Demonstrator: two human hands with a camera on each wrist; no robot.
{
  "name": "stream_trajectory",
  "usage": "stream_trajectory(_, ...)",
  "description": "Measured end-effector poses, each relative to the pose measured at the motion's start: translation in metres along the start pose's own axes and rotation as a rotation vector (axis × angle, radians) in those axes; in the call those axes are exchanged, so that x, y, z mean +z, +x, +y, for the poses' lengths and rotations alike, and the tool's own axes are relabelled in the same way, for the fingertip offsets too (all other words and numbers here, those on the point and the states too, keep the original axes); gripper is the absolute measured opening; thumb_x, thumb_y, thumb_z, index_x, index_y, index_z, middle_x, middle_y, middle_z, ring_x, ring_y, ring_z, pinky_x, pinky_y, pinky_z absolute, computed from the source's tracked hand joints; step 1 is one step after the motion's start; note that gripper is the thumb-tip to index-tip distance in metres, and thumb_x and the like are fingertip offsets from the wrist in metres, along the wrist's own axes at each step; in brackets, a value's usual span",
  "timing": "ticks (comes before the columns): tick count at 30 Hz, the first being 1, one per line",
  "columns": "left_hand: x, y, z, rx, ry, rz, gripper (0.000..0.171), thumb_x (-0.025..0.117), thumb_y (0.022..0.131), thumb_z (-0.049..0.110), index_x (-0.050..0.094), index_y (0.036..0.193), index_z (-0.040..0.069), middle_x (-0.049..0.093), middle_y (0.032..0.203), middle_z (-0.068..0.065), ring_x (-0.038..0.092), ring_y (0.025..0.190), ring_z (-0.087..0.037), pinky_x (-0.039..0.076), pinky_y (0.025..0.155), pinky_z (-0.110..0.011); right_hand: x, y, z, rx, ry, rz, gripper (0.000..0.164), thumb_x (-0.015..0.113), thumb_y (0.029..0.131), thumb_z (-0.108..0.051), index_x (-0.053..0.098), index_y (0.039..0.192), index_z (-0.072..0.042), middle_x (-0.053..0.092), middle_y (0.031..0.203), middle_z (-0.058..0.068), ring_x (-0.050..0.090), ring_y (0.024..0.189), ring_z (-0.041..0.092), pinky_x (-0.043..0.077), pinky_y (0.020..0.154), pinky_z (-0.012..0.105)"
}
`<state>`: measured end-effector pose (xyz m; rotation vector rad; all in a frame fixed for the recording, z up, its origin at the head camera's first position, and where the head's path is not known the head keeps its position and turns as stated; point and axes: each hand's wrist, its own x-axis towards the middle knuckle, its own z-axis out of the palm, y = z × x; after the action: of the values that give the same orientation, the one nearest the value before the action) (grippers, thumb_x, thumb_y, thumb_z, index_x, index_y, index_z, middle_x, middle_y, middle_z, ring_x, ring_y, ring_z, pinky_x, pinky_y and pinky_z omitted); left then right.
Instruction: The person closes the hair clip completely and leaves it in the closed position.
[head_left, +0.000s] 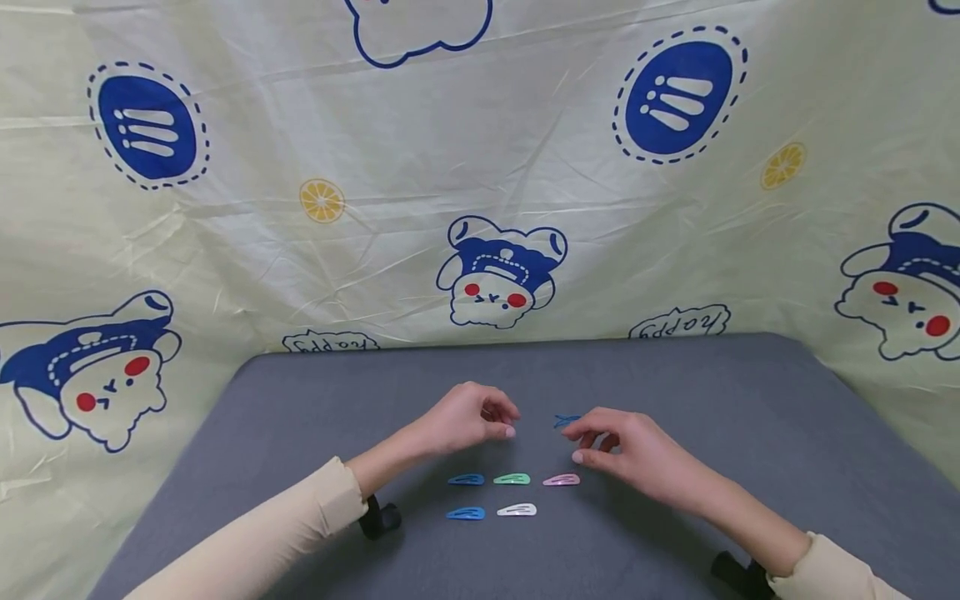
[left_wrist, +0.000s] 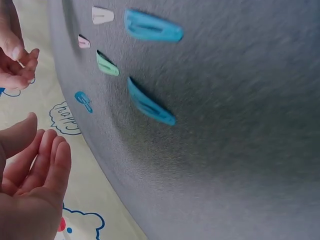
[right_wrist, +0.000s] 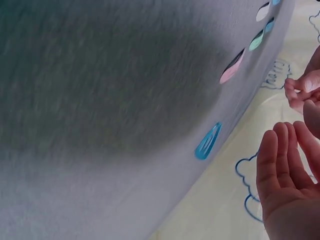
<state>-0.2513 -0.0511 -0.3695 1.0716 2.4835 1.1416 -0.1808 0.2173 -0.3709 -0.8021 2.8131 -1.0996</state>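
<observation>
My left hand (head_left: 471,417) hovers over the grey table with fingers loosely bent, holding nothing. My right hand (head_left: 630,450) is likewise in the air, its fingers relaxed and nothing between them. Just past the right fingertips lies a blue snap hair clip (head_left: 566,421), popped apart into a forked shape and partly overlapped by that hand in the head view. Closer to me a row holds a blue clip (head_left: 467,479), a green clip (head_left: 512,479) and a pink clip (head_left: 562,480). In front of it lie another blue clip (head_left: 466,513) and a white clip (head_left: 517,510).
The grey cloth-covered table (head_left: 337,400) reaches back to a pale printed curtain (head_left: 405,267) hanging behind it. A black wrist camera (head_left: 380,518) is strapped under the left wrist, and another (head_left: 738,575) under the right.
</observation>
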Motion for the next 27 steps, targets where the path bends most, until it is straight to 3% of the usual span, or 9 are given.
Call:
stream_trajectory(7, 0.008, 0.022, -0.006, -0.052, 0.017, -0.054, 0.018, 0.074, 0.088, 0.008, 0.073, 0.105, 0.001, 0.067, 0.086, 0.005, 0.058, 0.076, -0.010, 0.049, 0.069, -0.022, -0.006, 0.007, 0.015, -0.022, -0.084, 0.048, 0.021, 0.073, 0.089, -0.011, 0.071, 0.110, -0.011, 0.067, 0.100, -0.001, 0.060, 0.084, 0.006, 0.052, 0.074, 0.028)
stream_trajectory(14, 0.016, 0.035, -0.011, -0.094, 0.012, -0.030, 0.017, 0.074, 0.089, 0.008, 0.073, 0.104, 0.002, 0.067, 0.086, 0.003, 0.059, 0.077, -0.011, 0.048, 0.069, -0.023, -0.011, 0.012, 0.030, -0.056, -0.133, 0.081, 0.019, 0.073, 0.089, -0.008, 0.071, 0.109, -0.008, 0.066, 0.096, -0.006, 0.059, 0.082, 0.006, 0.052, 0.071, 0.028)
stream_trajectory(27, 0.031, 0.059, -0.020, -0.217, -0.036, -0.012, 0.014, 0.075, 0.088, 0.008, 0.074, 0.101, 0.005, 0.065, 0.083, 0.003, 0.056, 0.075, -0.013, 0.046, 0.066, -0.024, -0.009, 0.032, 0.063, 0.049, -0.077, 0.041, 0.021, 0.071, 0.091, -0.012, 0.072, 0.111, -0.006, 0.068, 0.100, -0.002, 0.061, 0.088, 0.012, 0.052, 0.080, 0.037)
